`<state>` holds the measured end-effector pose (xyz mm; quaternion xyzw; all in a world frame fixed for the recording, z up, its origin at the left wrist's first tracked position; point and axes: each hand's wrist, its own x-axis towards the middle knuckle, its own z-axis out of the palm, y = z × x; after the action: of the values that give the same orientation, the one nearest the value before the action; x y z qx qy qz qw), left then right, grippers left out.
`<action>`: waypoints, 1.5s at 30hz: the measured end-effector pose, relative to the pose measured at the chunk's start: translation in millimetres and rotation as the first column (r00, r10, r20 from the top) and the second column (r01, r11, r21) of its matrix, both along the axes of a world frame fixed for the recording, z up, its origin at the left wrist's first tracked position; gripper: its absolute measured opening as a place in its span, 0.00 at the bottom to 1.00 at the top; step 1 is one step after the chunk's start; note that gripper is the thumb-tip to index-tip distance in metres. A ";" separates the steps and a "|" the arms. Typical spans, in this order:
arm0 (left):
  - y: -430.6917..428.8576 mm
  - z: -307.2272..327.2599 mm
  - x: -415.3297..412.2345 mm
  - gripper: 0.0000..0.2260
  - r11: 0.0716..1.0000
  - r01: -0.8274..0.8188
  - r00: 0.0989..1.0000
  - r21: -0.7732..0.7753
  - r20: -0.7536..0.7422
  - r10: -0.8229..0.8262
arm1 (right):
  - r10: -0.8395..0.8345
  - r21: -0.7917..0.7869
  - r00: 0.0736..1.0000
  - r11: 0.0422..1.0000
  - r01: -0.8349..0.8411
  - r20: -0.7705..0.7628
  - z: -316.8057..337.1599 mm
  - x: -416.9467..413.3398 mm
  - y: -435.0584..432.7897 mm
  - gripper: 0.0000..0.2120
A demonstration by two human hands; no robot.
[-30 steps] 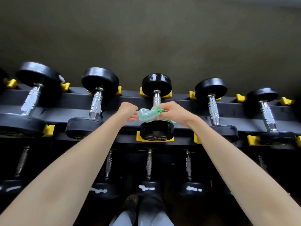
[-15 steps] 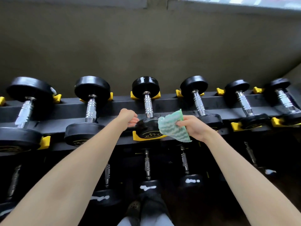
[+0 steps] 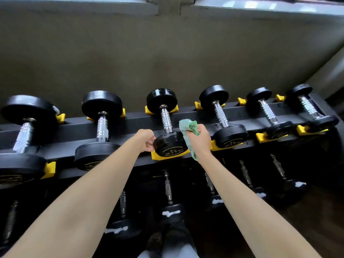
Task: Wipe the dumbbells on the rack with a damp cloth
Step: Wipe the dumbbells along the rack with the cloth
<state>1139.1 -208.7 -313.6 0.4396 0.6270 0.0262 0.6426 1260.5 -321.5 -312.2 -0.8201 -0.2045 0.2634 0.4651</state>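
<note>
Since half a second ago the cloth has gone from hanging flat and spread below the right hand to being bunched up and lifted. It now sits against the right side of the near head of the third dumbbell, and its top reaches up beside the chrome handle. The left hand has stayed at the left edge of that same head.

The right hand's grip is closed round the green cloth, fingers curled over the wad, and a strip of it trails down past the wrist. The left hand's grip is curled in, with the thumb on top and the fingertips at the left rim of the near head. It seems to pinch that rim, though the contact is small and partly hidden by the knuckles.

The third dumbbell lies across the top tier of the black rack, its near head seated in a yellow cradle. Two larger dumbbells lie to its left and three smaller ones to its right, all in the same row. More dumbbells lie in shadow on the lower shelf. A grey wall rises on the far side of the rack. A shoe shows at the near edge, between the forearms.
</note>
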 end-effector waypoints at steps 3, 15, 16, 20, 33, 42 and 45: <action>-2.6 -5.1 -9.6 0.09 1.000 -0.015 0.999 0.000 0.038 0.015 | 0.023 -0.014 0.993 1.000 -0.021 0.113 1.5 -19.0 -3.0 0.05; 2.9 32.7 -52.4 0.16 0.991 -0.131 0.984 -0.021 0.122 0.133 | 0.045 0.151 0.927 0.988 0.013 -0.372 15.7 -67.2 17.2 0.10; 7.3 39.8 -61.2 0.16 0.987 -0.160 0.980 -0.009 0.122 0.160 | 0.049 0.174 0.893 0.984 0.033 -0.448 18.2 -68.6 21.8 0.10; 19.1 59.2 -86.7 0.18 0.963 -0.268 0.953 0.028 0.155 0.261 | 0.127 0.258 0.775 0.965 0.048 -0.619 24.0 -65.0 40.0 0.11; 61.4 36.1 -192.4 0.05 0.936 0.083 0.954 0.343 -0.298 0.024 | 0.301 0.212 0.771 0.953 -0.218 -0.561 8.9 -114.5 113.4 0.13; 119.3 30.0 -207.4 0.06 0.815 0.567 0.815 0.116 -0.219 -0.536 | 0.108 0.051 0.903 0.994 -0.095 -0.416 -40.6 -131.9 168.8 0.14; 133.7 26.6 -205.2 0.04 0.744 0.666 0.737 0.047 -0.191 -0.648 | 0.068 0.010 0.923 0.998 -0.069 -0.378 -57.6 -136.6 183.7 0.16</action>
<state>933.9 -75.0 -286.9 0.6685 0.4790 -0.2032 0.5314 1123.9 -137.8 -369.8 -0.7471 -0.1390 0.4328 0.4850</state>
